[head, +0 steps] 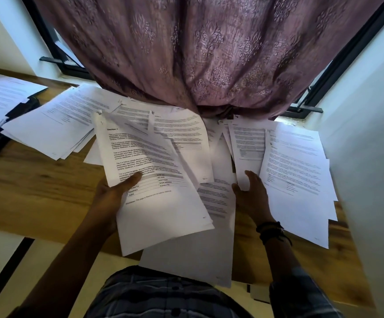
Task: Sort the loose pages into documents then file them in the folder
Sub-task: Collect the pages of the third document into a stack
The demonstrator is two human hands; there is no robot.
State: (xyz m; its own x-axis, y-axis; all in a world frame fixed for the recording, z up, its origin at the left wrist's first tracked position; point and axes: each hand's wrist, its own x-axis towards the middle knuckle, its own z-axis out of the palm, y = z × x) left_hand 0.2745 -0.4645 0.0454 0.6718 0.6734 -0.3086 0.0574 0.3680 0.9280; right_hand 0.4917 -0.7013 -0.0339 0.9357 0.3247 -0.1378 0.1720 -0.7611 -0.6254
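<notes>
My left hand (115, 193) grips a sheaf of printed pages (154, 180) by its left edge, thumb on top of a page headed "Section 1", lifted above the wooden desk (37, 184). My right hand (250, 193) hovers with relaxed fingers over loose pages at the centre right, touching the lower edge of one sheet (246, 145). More page stacks lie fanned on the right (299, 171), behind the held sheaf (182, 131) and to the left (55, 125). A dark folder (19, 109) with pages on it sits at the far left.
A mauve patterned curtain (209, 53) hangs over the back of the desk and touches the rear pages. White walls flank both sides, the right one (370, 157) close to the desk. One sheet (193, 255) overhangs the desk's near edge.
</notes>
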